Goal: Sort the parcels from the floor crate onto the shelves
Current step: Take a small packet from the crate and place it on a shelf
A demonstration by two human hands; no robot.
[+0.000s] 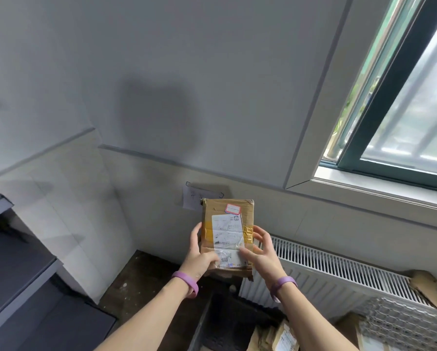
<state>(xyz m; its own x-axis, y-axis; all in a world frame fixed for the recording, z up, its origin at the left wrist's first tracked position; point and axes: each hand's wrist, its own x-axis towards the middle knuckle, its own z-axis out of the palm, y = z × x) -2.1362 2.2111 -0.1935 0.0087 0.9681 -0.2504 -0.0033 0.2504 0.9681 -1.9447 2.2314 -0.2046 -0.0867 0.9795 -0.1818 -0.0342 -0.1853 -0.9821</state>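
A brown cardboard parcel [227, 224] with a white shipping label and a small red-edged sticker is held upright in front of the wall. My left hand [199, 252] grips its lower left edge, thumb on the front. My right hand [260, 252] is at its lower right edge, thumb on the label and fingers spread along the side. Both wrists wear purple bands. Below my arms is the dark floor crate [225, 323], with several more brown parcels [275, 335] at its right. Grey shelves [17, 269] stand at the left.
A white radiator [339, 277] runs along the wall under the window [402, 97]. A paper note [194, 196] is stuck on the wall behind the parcel. Torn cardboard [427, 287] and white mesh packing [402, 320] lie at the lower right.
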